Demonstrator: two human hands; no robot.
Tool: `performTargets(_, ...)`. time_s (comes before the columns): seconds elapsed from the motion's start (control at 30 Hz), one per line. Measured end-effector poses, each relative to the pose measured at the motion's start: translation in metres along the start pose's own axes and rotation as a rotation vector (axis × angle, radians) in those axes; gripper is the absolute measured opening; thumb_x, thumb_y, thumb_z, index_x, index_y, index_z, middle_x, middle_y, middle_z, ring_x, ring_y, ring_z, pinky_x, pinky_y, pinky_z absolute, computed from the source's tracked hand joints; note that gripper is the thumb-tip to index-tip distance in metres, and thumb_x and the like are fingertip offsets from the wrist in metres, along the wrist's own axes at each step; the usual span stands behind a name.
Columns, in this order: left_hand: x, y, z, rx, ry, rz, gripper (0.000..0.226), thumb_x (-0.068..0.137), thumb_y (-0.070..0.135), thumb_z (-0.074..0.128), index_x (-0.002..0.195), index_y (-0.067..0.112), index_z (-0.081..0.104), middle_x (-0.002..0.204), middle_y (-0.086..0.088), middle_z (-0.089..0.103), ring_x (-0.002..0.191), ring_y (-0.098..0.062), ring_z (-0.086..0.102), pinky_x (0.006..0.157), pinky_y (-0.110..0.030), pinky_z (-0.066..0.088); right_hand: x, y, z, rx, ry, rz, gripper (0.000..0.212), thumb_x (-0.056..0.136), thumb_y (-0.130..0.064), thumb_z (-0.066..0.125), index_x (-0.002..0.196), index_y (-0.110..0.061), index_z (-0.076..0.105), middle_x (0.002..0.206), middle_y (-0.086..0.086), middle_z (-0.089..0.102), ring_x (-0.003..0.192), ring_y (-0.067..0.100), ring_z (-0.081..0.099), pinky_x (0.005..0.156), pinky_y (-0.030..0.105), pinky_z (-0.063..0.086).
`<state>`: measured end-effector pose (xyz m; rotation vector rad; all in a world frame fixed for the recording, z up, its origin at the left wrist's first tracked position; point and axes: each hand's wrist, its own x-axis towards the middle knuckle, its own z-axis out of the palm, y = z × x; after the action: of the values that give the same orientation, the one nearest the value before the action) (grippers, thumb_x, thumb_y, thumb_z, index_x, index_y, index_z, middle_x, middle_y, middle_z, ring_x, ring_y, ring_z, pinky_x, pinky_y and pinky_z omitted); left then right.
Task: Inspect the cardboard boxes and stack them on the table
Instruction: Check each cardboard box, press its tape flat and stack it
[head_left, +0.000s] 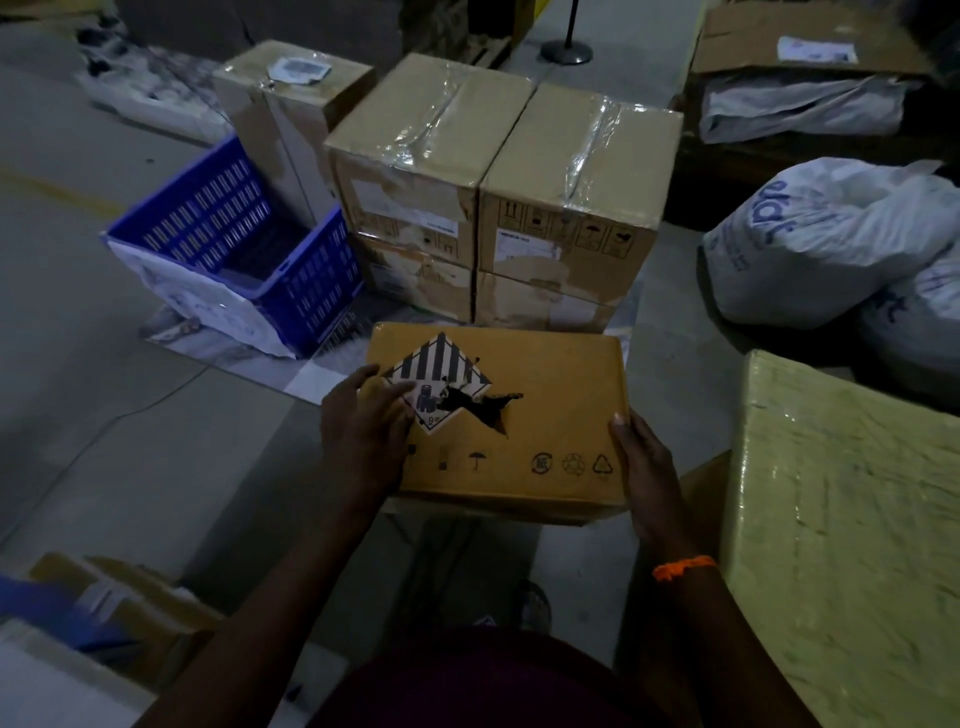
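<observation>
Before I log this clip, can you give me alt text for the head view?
Both hands, left hand and right hand, hold a torn cardboard box by its sides, its striped hazard label ripped through. Beyond it stand four taped boxes stacked two high, a blue crate to their left and white sacks to their right.

The scene is dimly lit, and a grey concrete floor (104, 291) is seen throughout, crossed by a faint yellow line at the left. A blue slotted plastic crate (244, 244) is set tilted on the floor, with white sheeting draped over its near edge. White printed sacks (831, 234) are piled at the right (the lettering is only partly legible). A black round stand base (566, 52) is placed at the far end. A yellow wrapped surface (847, 519) is seen at the near right.
</observation>
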<state>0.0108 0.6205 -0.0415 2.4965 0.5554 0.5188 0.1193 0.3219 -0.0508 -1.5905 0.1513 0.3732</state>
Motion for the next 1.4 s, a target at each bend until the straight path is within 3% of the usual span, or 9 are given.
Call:
performTargets(0.27,-0.016,0.076,0.055,-0.103,-0.245,0.483,0.033,0.094,0.03,0.065,0.124,0.015,0.068,0.131,-0.008,0.06,0.126,-0.027,0.05,0.102,-0.052,0.047,0.007,0.011,-0.002,0.085,0.087,0.074,0.046,0.105,-0.051,0.05,0.126,-0.016,0.07,0.109,0.014,0.078,0.097,0.033,0.076,0.084,0.048,0.062)
performTargets(0.37,-0.025,0.101,0.07,0.043,-0.391,0.512,0.059,0.096,0.052,0.048,0.143,0.017,0.052,0.151,-0.013,0.047,0.14,-0.033,0.04,0.117,-0.057,0.034,0.009,0.026,-0.01,0.179,0.082,0.162,0.053,0.105,-0.055,0.047,0.124,-0.012,0.073,0.115,0.016,0.076,0.106,0.035,0.074,0.092,0.05,0.057)
performTargets(0.5,-0.029,0.123,0.089,0.197,-0.583,0.628,0.095,0.087,0.081,0.039,0.161,0.024,0.022,0.171,-0.009,0.009,0.157,-0.03,0.005,0.124,-0.05,-0.001,0.005,0.065,-0.017,0.024,0.068,0.333,0.017,0.1,-0.027,0.062,0.094,-0.018,0.075,0.114,0.029,0.071,0.089,0.036,0.067,0.076,0.042,0.051)
performTargets(0.67,-0.027,0.124,0.108,0.296,-0.54,0.65,0.096,0.089,0.078,0.045,0.163,0.024,0.015,0.171,-0.008,0.007,0.158,-0.031,0.006,0.125,-0.057,0.013,-0.005,0.09,-0.012,0.273,0.042,0.746,0.028,0.106,-0.042,0.051,0.098,-0.018,0.063,0.135,0.02,0.057,0.124,0.035,0.053,0.098,0.05,0.042)
performTargets(0.77,-0.026,0.12,0.104,0.288,-0.478,0.611,0.094,0.092,0.077,0.042,0.163,0.023,0.015,0.171,-0.008,0.007,0.158,-0.03,0.007,0.125,-0.055,0.016,-0.007,0.082,-0.001,0.434,0.111,0.738,0.029,0.107,-0.036,0.051,0.099,-0.01,0.061,0.149,0.026,0.051,0.128,0.041,0.054,0.112,0.05,0.041)
performTargets(0.97,0.003,0.106,0.05,0.085,-0.334,0.552,0.088,0.09,0.079,0.047,0.161,0.033,0.024,0.171,0.005,0.014,0.158,-0.021,0.011,0.126,-0.049,0.016,-0.002,0.047,0.011,0.562,0.059,0.602,0.028,0.105,-0.03,0.057,0.096,-0.011,0.075,0.094,0.013,0.077,0.079,0.024,0.074,0.062,0.032,0.058)
performTargets(1.17,0.021,0.089,-0.002,-0.152,-0.172,0.406,0.083,0.09,0.072,0.055,0.158,0.031,0.032,0.168,0.009,0.024,0.157,-0.014,0.015,0.125,-0.051,0.021,0.004,0.008,0.031,0.445,0.037,0.397,0.029,0.097,-0.037,0.068,0.117,-0.019,0.076,0.12,0.01,0.073,0.111,0.028,0.068,0.083,0.041,0.058)
performTargets(1.33,0.028,0.076,-0.032,-0.327,-0.081,0.29,0.082,0.092,0.074,0.049,0.157,0.027,0.033,0.166,0.008,0.028,0.156,-0.012,0.019,0.125,-0.026,0.014,0.01,-0.014,0.043,0.472,-0.027,0.283,0.021,0.102,-0.027,0.062,0.118,-0.019,0.074,0.12,0.01,0.076,0.107,0.026,0.072,0.083,0.039,0.059)
performTargets(1.4,0.03,0.069,-0.039,-0.427,-0.053,0.244,0.082,0.092,0.07,0.051,0.158,0.023,0.034,0.166,0.006,0.03,0.155,-0.014,0.023,0.125,-0.042,0.023,0.011,-0.023,0.044,0.5,-0.049,0.226,0.02,0.106,-0.02,0.056,0.116,-0.021,0.073,0.115,0.006,0.078,0.098,0.021,0.076,0.081,0.041,0.061)
